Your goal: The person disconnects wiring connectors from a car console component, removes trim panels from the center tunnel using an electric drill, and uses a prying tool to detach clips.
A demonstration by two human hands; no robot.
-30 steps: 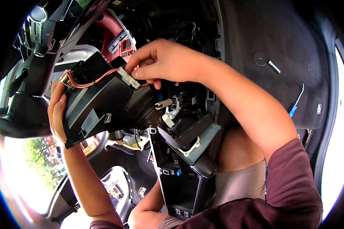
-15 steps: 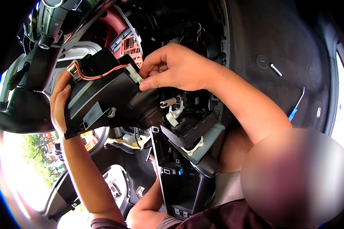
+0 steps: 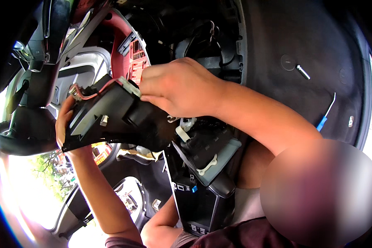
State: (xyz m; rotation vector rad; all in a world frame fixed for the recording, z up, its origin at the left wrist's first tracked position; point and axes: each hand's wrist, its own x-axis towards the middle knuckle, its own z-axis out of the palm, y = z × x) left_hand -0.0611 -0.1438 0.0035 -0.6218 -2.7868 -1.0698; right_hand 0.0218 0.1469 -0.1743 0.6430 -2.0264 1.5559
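Note:
A black plastic car trim panel is held up in front of me, tilted over the centre console. My left hand grips its left edge, with most of the fingers behind it. Red-pink wires run along the panel's upper edge, from a small fitting at the left to a whitish plug connector. My right hand is closed at that connector, thumb below and fingers above and behind. The fingertips are partly hidden, but they appear to pinch the connector's right end.
Below the panel stands the console with a black shifter housing and a white bracket. A blue-handled hook pick and a silver metal cylinder lie on the dark surface at right. A red tool case lies beyond the panel.
The panel has tilted and shifted slightly left and down. My right hand has turned, showing more of its back, and has moved a little left with the connector.

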